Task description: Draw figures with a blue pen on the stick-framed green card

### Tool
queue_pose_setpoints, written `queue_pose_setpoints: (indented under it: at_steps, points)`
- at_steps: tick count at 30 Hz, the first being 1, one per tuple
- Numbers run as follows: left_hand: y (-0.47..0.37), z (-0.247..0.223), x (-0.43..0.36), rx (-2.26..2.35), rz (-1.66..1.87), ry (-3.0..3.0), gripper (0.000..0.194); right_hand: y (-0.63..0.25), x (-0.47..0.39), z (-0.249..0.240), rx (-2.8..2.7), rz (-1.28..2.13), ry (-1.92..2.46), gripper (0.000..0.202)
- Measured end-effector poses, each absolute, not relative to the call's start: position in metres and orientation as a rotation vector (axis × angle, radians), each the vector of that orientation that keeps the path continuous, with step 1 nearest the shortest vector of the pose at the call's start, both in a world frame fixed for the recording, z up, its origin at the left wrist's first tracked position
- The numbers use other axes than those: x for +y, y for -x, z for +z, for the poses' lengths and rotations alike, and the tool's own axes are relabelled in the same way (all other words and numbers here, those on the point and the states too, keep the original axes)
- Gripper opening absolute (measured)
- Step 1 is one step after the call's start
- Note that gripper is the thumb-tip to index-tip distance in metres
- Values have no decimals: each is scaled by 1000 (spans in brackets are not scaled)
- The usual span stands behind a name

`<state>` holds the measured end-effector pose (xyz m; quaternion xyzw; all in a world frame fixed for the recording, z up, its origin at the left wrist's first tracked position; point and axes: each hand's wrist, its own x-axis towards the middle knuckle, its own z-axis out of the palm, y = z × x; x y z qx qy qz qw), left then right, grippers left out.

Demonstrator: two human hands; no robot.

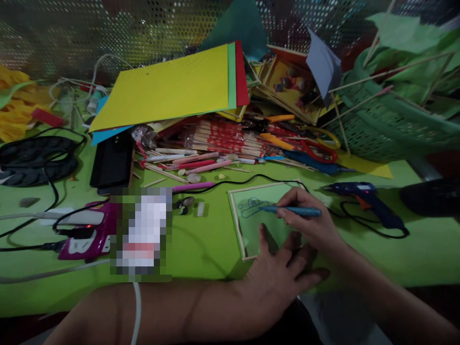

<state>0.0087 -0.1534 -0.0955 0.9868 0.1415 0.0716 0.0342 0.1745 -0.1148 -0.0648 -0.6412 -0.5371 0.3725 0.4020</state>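
The right hand (309,223) draws with a blue pen (293,210) on framed green paper (257,220).

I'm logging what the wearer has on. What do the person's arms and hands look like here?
Both forearms are bare, with no sleeves showing. The left hand and right hand wear no gloves, and no rings or watch can be seen.

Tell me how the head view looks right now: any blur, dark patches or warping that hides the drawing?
Head view: dim, warm light; the right hand with the blue pen and the green card read clearly. The left hand shadows the card's lower edge. Edges bow like a wide lens; the background mesh is soft. A pixelated block masks something left of centre.
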Motion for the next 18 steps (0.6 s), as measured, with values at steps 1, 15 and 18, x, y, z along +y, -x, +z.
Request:
queue_pose_setpoints:
  at_steps: [1, 15, 18]
  points:
    - [-9, -96, -154, 443, 216, -3037, 46, -175, -115, -65, -1361, 944, 1622, 13]
    - [-7, -97, -152, 412, 242, -3014, 46, -175, -113, -70, -1479, 928, 1614, 10]
    - [-8, -98, -153, 391, 236, -3018, 49, -175, -113, -69, -1489, 904, 1613, 8]
